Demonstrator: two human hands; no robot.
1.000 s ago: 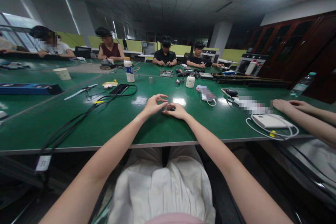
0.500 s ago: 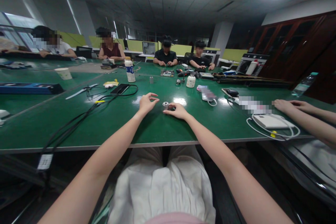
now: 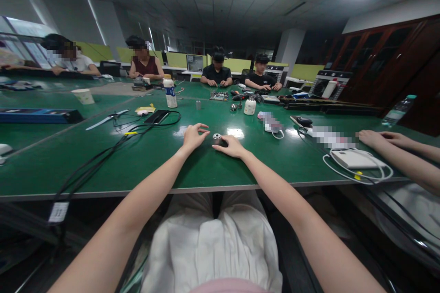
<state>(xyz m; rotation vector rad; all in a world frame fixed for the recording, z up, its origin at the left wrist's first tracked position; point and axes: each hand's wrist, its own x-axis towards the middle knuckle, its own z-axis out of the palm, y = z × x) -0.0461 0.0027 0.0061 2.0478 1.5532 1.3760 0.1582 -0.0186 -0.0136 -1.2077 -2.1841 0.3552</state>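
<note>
A small silver metal cylinder (image 3: 216,137), with a dark ring and centre on its top face, stands upright on the green table (image 3: 192,174) in front of me. My right hand (image 3: 232,146) is curled round its right side, thumb in front and fingers behind. To the left, my left hand (image 3: 194,137) hovers just short of the cylinder, fingers apart and holding nothing. Farther back stands a second small metal cylinder (image 3: 198,105).
Cables (image 3: 99,155) and a black phone (image 3: 156,117) lie to the left. Behind stand a blue-and-white bottle (image 3: 169,91) and a small white bottle (image 3: 250,106). At right, a neighbour's hands (image 3: 373,138) rest near a white box (image 3: 357,159). Several people sit opposite.
My left hand has shifted slightly to the right, nearer the cylinder. My right hand's thumb has edged a little left across its front. The cylinder stays in place.
</note>
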